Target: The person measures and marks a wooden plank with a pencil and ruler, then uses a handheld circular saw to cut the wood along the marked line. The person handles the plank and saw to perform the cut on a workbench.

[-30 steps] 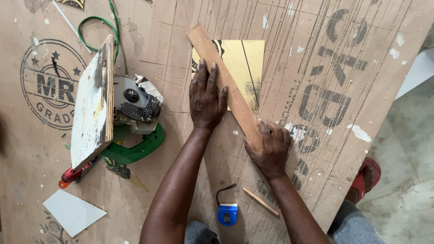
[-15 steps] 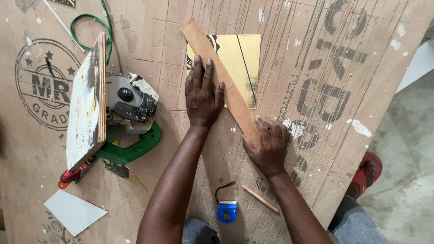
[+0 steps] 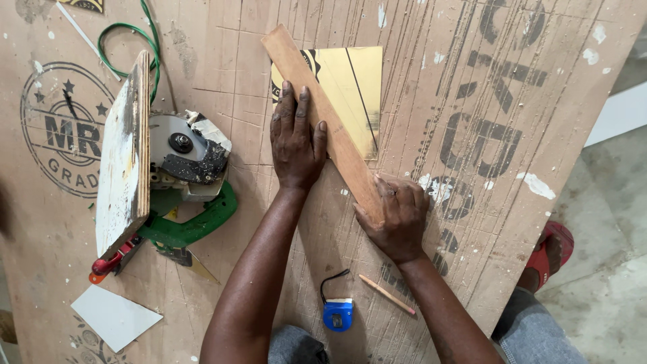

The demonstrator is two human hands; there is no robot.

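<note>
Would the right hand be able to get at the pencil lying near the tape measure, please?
Probably yes. The pencil lies bare on the board just below the right hand, beside that forearm, with nothing on top of it. The hand is pressing the wooden strip, though, so it would have to let go first.

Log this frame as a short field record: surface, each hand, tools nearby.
surface: scarred plywood sheet
left hand: flat on wooden strip, fingers spread
right hand: pressing the strip's near end
under strip: shiny yellow sheet
left of hands: green circular saw with wooden base plate
near edge: blue tape measure, pencil, white offcut
</note>
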